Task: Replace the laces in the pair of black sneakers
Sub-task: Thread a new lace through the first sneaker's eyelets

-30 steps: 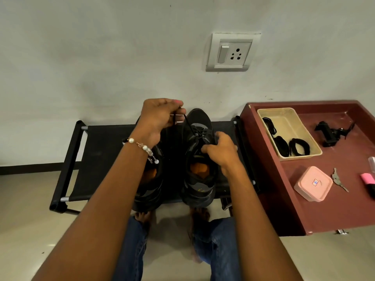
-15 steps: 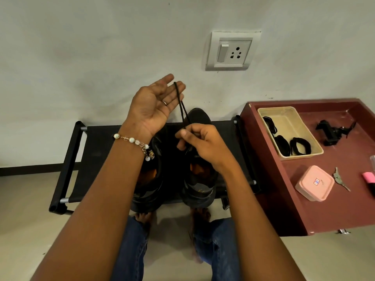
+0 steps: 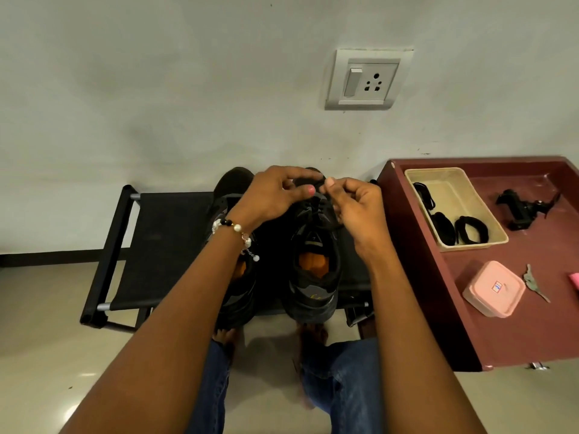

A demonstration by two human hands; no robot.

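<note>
Two black sneakers stand side by side on a low black rack (image 3: 163, 233), heels toward me. The right sneaker (image 3: 315, 277) shows an orange insole; the left sneaker (image 3: 238, 286) is mostly hidden under my left forearm. My left hand (image 3: 275, 195) and my right hand (image 3: 357, 208) meet over the right sneaker's toe end. Both pinch a black lace (image 3: 318, 183) between fingertips and thumb. The lace runs down to the shoe's eyelets.
A maroon table (image 3: 488, 308) stands at right. It carries a beige tray (image 3: 451, 180) with black coiled laces (image 3: 471, 228), a pink box (image 3: 493, 288), keys (image 3: 532, 281) and a black clamp (image 3: 523, 209). A wall socket (image 3: 368, 79) is above. My feet and jeans are below the rack.
My left hand has come down from its raised, open-palm pose and now pinches the lace beside my right hand, which moved up toward the shoe's toe.
</note>
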